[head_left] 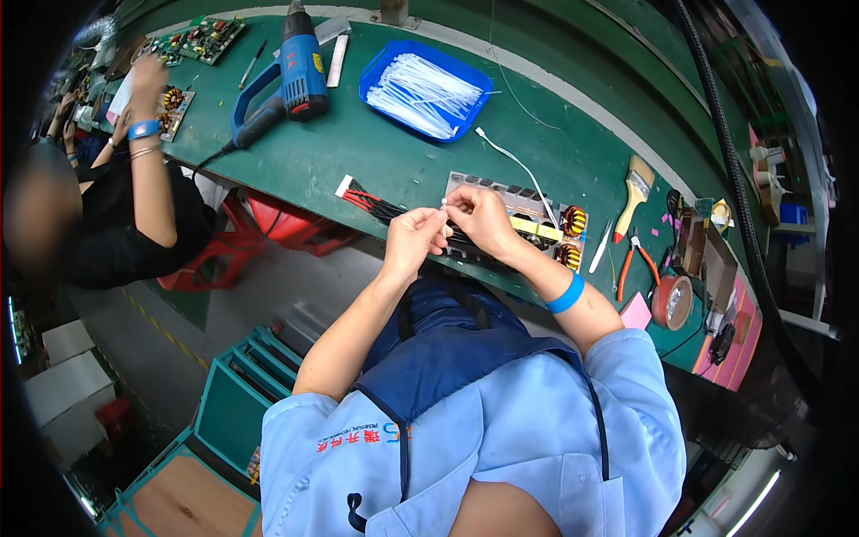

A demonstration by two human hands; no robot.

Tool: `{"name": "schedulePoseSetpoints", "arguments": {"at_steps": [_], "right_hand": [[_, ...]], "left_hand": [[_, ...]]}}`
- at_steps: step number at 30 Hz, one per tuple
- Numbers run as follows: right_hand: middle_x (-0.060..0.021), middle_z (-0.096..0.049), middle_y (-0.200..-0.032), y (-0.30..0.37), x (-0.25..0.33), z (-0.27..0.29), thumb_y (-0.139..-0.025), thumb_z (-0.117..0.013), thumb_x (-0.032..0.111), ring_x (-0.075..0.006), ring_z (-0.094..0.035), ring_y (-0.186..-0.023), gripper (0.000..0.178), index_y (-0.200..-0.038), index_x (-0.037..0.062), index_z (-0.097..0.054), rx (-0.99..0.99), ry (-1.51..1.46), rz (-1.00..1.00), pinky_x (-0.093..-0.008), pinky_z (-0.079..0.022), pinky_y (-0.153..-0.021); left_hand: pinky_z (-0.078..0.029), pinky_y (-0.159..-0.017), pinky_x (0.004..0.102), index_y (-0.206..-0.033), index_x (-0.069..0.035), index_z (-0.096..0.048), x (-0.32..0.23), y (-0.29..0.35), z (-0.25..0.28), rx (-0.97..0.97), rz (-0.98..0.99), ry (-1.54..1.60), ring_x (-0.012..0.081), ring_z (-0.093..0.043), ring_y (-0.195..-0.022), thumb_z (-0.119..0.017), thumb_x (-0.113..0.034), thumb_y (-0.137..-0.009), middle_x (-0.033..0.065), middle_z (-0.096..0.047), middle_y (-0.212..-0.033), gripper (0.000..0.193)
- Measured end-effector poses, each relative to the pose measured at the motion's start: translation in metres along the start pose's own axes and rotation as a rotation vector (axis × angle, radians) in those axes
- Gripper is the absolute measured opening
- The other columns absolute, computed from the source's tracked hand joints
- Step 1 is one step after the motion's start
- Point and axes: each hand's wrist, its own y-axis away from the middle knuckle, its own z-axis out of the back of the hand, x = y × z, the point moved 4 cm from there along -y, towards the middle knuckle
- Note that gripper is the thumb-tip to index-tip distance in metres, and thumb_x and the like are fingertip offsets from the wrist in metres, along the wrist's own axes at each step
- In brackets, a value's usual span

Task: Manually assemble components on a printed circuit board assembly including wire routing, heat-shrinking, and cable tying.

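Over the near edge of the green bench, my left hand [416, 240] and my right hand [480, 217] meet, both closed in a pinch. A small white bit [444, 204] shows at the fingertips; its kind is too small to make out. Beneath my hands lies a circuit board [514, 192] with copper-wound coils [574, 220] at its right end and a yellow part. A bundle of red and black wires [371, 202], ending in a white connector [344, 186], sticks out to the left. A white cable tie [519, 166] arches from the bench onto the board.
A blue tray [369, 97] of white cable ties stands at the back, beside a blue heat gun [302, 72]. On the right are a brush [635, 192], tweezers [600, 246], orange-handled pliers [634, 259] and a tape roll [672, 302]. At far left, another person [125, 215] works beside red stools [286, 224].
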Motion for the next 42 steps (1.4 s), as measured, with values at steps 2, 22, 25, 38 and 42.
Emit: {"name": "schedulePoseSetpoints", "arguments": {"at_steps": [2, 22, 25, 38, 42], "right_hand": [[-0.0118, -0.058, -0.064, 0.002, 0.001, 0.000, -0.066, -0.058, 0.007, -0.0172, -0.059, -0.059, 0.010, -0.073, 0.0000, -0.057, 0.000, 0.012, 0.011, -0.0255, -0.045, -0.053], [-0.0106, -0.053, -0.063, 0.004, 0.029, 0.017, -0.068, -0.055, 0.007, -0.0234, -0.053, -0.058, 0.009, -0.066, -0.0006, -0.052, 0.084, 0.218, 0.221, -0.0306, -0.041, -0.052], [-0.0119, -0.050, -0.063, 0.011, 0.034, 0.018, -0.065, -0.053, 0.007, -0.0309, -0.050, -0.063, 0.007, -0.065, 0.0018, -0.049, -0.060, 0.283, 0.452, -0.0361, -0.040, -0.053], [-0.0091, -0.054, -0.068, 0.015, 0.025, -0.009, -0.068, -0.049, 0.012, -0.0271, -0.052, -0.065, 0.009, -0.065, 0.0051, -0.052, -0.191, 0.297, 0.405, -0.0358, -0.042, -0.055], [-0.0054, -0.047, -0.058, 0.041, 0.040, -0.022, -0.055, -0.051, 0.009, -0.0202, -0.049, -0.054, 0.005, -0.058, 0.0067, -0.048, -0.316, 0.323, 0.676, -0.0297, -0.041, -0.048]], "left_hand": [[-0.039, -0.042, 0.0160, -0.073, -0.002, -0.055, -0.001, 0.001, 0.000, 0.010, 0.007, -0.001, 0.0036, -0.047, -0.047, -0.050, -0.016, -0.079, 0.0013, -0.054, -0.061, 0.016], [-0.043, -0.051, 0.0224, -0.075, 0.000, -0.057, -0.028, -0.003, -0.005, 0.028, -0.200, -0.561, 0.0125, -0.054, -0.056, -0.060, -0.010, -0.068, 0.0067, -0.057, -0.068, 0.012], [-0.040, -0.054, 0.0289, -0.070, -0.004, -0.058, -0.037, -0.006, -0.005, -0.072, -0.465, -1.018, 0.0213, -0.052, -0.056, -0.062, -0.015, -0.062, 0.0078, -0.055, -0.069, 0.014], [-0.041, -0.060, 0.0386, -0.077, -0.001, -0.052, -0.013, -0.013, 0.008, 0.131, -0.508, -0.956, 0.0331, -0.053, -0.069, -0.052, -0.012, -0.067, 0.0174, -0.055, -0.069, 0.015], [-0.040, -0.062, 0.0431, -0.081, -0.001, -0.050, -0.006, -0.013, 0.010, 0.412, -0.584, -1.311, 0.0368, -0.051, -0.070, -0.042, -0.007, -0.066, 0.0202, -0.054, -0.072, 0.018]]}}
